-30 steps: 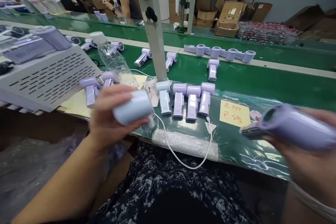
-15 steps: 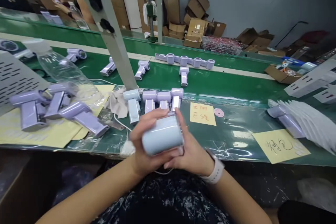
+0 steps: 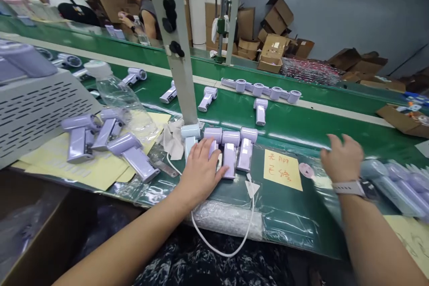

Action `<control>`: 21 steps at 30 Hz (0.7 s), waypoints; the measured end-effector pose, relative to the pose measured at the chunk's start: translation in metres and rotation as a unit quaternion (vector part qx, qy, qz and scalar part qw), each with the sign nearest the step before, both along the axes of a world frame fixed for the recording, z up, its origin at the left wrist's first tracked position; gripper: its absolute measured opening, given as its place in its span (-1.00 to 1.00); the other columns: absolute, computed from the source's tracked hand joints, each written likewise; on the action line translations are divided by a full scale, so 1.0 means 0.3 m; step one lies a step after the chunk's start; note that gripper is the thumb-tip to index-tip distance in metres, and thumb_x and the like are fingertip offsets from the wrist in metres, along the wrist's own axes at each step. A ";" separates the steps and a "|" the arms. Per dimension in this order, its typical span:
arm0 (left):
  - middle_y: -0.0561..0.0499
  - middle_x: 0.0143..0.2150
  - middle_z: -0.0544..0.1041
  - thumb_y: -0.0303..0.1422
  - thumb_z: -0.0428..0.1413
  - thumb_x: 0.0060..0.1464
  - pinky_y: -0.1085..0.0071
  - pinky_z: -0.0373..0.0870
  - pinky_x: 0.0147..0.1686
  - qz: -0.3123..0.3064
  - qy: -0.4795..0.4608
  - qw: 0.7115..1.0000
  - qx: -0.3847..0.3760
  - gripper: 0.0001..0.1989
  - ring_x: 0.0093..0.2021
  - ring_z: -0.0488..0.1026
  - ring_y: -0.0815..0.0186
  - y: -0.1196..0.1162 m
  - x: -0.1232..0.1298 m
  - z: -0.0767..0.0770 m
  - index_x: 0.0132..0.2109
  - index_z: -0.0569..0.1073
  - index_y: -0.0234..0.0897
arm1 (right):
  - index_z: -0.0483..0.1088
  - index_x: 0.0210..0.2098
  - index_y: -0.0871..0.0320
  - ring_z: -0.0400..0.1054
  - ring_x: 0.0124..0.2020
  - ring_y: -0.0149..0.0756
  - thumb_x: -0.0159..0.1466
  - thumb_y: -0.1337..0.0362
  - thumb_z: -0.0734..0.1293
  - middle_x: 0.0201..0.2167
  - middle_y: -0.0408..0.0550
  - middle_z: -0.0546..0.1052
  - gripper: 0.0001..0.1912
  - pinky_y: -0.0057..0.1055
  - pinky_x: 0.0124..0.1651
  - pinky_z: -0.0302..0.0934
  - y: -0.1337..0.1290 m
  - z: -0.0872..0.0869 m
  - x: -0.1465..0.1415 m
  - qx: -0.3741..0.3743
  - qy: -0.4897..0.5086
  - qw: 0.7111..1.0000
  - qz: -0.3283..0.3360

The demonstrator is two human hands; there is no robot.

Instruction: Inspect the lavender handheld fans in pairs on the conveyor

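Note:
My left hand (image 3: 205, 165) lies, fingers stretched out, over the handle of a lilac handheld fan (image 3: 213, 134), shaped like a small hair dryer, in a row at the bench's front. Left of it in the row is a light blue fan (image 3: 190, 132); on the other side stand two more lilac fans, one of them the rightmost fan (image 3: 246, 152). My right hand (image 3: 343, 161), slightly blurred, hovers with its fingers apart and nothing in them. Close beside it at the right lies another light blue fan (image 3: 390, 187) among lilac ones.
A white cable (image 3: 231, 254) loops over the front edge by bubble wrap (image 3: 228, 219). Yellow notes (image 3: 283, 170), a plastic bottle (image 3: 120, 98) and a slotted metal box (image 3: 43, 111) share the bench. A metal post (image 3: 179, 53) rises before the green belt (image 3: 295, 118). A co-worker (image 3: 147, 13) sits opposite.
The light blue fan has left my hands, which have parted: the left to the row of fans, the right outward to the right. A light blue fan now shows in the right-hand group. The view has shifted.

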State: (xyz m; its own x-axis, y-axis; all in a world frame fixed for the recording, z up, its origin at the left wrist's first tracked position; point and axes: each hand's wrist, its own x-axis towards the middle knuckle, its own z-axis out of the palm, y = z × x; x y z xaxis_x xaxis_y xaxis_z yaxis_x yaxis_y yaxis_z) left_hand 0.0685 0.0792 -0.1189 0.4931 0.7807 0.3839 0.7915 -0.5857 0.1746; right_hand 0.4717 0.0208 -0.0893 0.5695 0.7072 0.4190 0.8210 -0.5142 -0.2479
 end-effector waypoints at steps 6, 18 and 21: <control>-0.51 0.05 0.57 -0.14 0.02 0.28 -0.12 0.41 0.10 0.218 0.025 0.967 -0.130 -0.43 0.11 0.53 -0.27 0.094 -0.091 0.085 0.21 0.34 -0.57 | 0.43 0.24 0.16 0.29 0.31 0.09 0.40 0.16 0.39 0.29 0.20 0.40 -0.55 0.11 0.30 0.21 0.519 -0.118 -0.300 -0.077 0.060 0.982 0.160; -0.07 -0.06 0.54 -0.16 0.33 0.02 0.18 0.58 -0.16 0.053 -0.538 0.748 -0.384 -0.18 -0.27 0.62 0.17 0.067 -0.246 0.113 0.35 0.19 -0.20 | 0.36 0.36 0.08 0.52 -0.25 -0.16 0.45 0.19 0.21 -0.06 0.08 0.63 -0.49 -0.25 -0.25 0.40 0.296 0.095 -0.429 -0.038 0.200 0.945 0.256; -0.09 -0.12 0.61 -0.08 0.41 -0.04 0.05 0.60 -0.02 -0.077 -0.647 0.593 -0.472 -0.40 -0.11 0.63 0.06 -0.009 -0.145 0.124 0.07 0.45 -0.24 | 0.41 0.32 -0.02 0.52 -0.14 -0.09 0.41 0.17 0.26 0.12 0.06 0.59 -0.49 -0.18 -0.16 0.43 0.086 0.148 -0.577 0.006 0.195 0.898 0.394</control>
State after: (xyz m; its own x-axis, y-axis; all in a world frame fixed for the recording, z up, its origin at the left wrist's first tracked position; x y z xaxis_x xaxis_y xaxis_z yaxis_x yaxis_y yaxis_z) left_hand 0.0250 0.0766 -0.0818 0.3558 0.9330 -0.0543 -0.4137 0.2094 0.8860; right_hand 0.2985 0.0464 -0.0448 -0.0003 0.9518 0.3067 0.7785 0.1927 -0.5973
